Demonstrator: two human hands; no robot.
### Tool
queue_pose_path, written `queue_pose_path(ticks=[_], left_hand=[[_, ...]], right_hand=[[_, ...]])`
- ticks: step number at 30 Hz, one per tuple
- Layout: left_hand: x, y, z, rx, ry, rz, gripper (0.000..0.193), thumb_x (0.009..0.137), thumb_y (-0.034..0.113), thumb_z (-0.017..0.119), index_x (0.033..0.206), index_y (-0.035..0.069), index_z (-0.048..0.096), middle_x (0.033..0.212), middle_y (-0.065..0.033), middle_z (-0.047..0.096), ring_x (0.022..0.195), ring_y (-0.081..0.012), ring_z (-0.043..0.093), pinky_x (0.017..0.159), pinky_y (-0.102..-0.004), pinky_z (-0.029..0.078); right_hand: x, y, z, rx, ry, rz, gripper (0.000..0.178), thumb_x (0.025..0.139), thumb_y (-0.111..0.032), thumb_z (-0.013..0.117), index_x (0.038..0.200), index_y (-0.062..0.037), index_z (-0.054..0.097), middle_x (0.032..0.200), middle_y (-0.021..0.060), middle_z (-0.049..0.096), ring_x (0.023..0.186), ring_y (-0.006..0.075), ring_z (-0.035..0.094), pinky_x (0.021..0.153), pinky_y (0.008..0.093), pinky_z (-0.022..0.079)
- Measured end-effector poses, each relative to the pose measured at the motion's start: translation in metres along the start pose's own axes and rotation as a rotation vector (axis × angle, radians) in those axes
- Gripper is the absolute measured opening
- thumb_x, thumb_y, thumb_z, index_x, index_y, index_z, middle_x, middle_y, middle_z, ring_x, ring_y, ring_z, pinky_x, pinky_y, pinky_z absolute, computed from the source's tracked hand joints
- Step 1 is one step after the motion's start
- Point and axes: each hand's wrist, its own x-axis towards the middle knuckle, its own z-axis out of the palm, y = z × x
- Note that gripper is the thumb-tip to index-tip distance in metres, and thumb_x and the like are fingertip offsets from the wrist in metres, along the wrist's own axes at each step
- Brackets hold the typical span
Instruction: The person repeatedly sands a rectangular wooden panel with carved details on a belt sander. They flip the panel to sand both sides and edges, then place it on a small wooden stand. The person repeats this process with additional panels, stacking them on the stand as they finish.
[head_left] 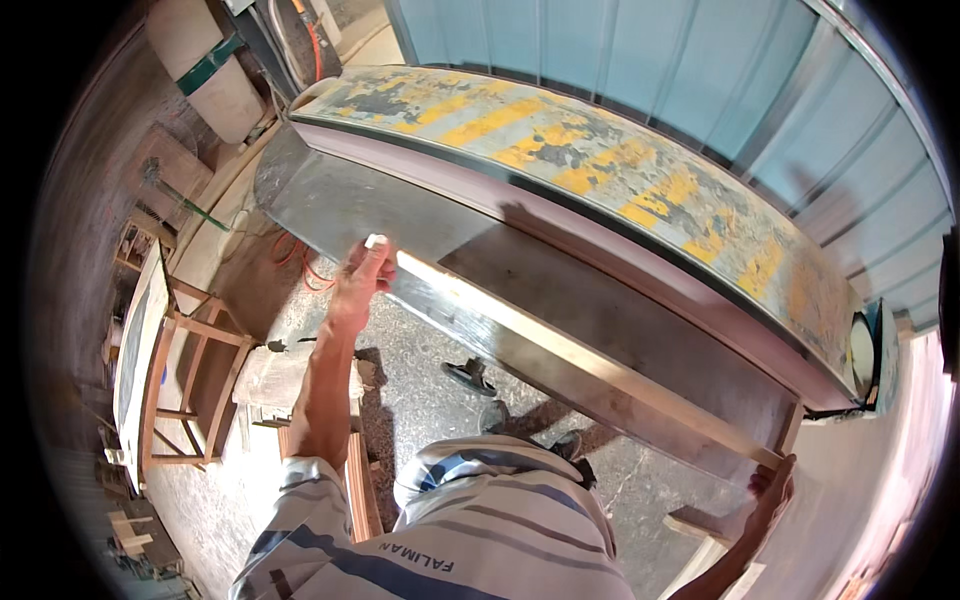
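Note:
A long, pale wooden strip lies lengthwise over the grey metal machine bed, slanting from the middle left to the lower right. At its left end my left hand is closed, thumb up, with something white on the thumb tip. Whether that white bit is a wrapping or a loose piece I cannot tell. My right hand grips the strip's right end, near the bed's far right corner. Part of its fingers is hidden behind the wood and the bed's edge.
Behind the bed runs a pinkish fence under a long cover with worn yellow stripes. A blue corrugated wall stands beyond. At left are a wooden frame stand and an orange hose. Wooden pieces stand by my left side.

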Motion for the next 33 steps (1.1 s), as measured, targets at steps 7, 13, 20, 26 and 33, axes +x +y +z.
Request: queue_pose_path(ticks=[7,13,20,26,33], left_hand=[[0.009,0.005,0.012,-0.002,0.047,0.006,0.051,0.082,0.051,0.057,0.108,0.007,0.056,0.102,-0.0038,0.054,0.098,-0.0157,0.05,0.082,-0.0326,0.041],[0.02,-0.013,0.011,-0.245,-0.034,0.051,0.052,0.084,0.047,0.057,0.119,0.01,0.048,0.119,-0.0045,0.051,0.115,-0.0174,0.044,0.095,-0.0366,0.035],[0.013,-0.018,0.012,-0.298,-0.241,0.171,0.071,0.08,0.027,0.07,0.137,0.007,0.032,0.135,-0.0057,0.038,0.129,-0.0185,0.032,0.104,-0.0362,0.027],[0.016,-0.025,0.016,-0.29,-0.24,0.205,0.077,0.078,0.014,0.072,0.14,0.004,0.027,0.128,-0.0063,0.042,0.122,-0.017,0.037,0.101,-0.0321,0.031],[0.024,-0.043,0.023,-0.26,-0.312,0.221,0.067,0.078,0.011,0.07,0.134,0.005,0.034,0.127,-0.005,0.045,0.12,-0.0175,0.039,0.099,-0.0334,0.035]], right_hand=[[0.025,0.013,-0.008,-0.047,-0.008,-0.024,0.061,0.088,-0.059,0.044,0.11,-0.0045,0.059,0.068,0.0004,0.05,0.061,0.0074,0.047,0.055,0.021,0.038],[0.024,0.013,-0.007,-0.189,-0.002,-0.135,0.065,0.089,-0.06,0.038,0.122,-0.0056,0.053,0.095,0.007,0.056,0.089,0.0165,0.051,0.081,0.0322,0.04],[0.021,0.037,0.0,0.119,-0.232,-0.301,0.062,0.092,-0.041,0.048,0.14,-0.0069,0.03,0.137,0.0093,0.038,0.121,0.0203,0.04,0.1,0.0361,0.032],[0.023,0.041,0.011,0.057,-0.303,-0.36,0.052,0.089,-0.021,0.057,0.134,-0.0023,0.038,0.131,0.0075,0.044,0.12,0.0176,0.04,0.101,0.0321,0.029],[0.02,0.033,0.03,0.137,-0.284,-0.361,0.043,0.09,-0.019,0.056,0.128,-0.0022,0.043,0.12,0.0067,0.051,0.113,0.0162,0.043,0.099,0.0294,0.028]])
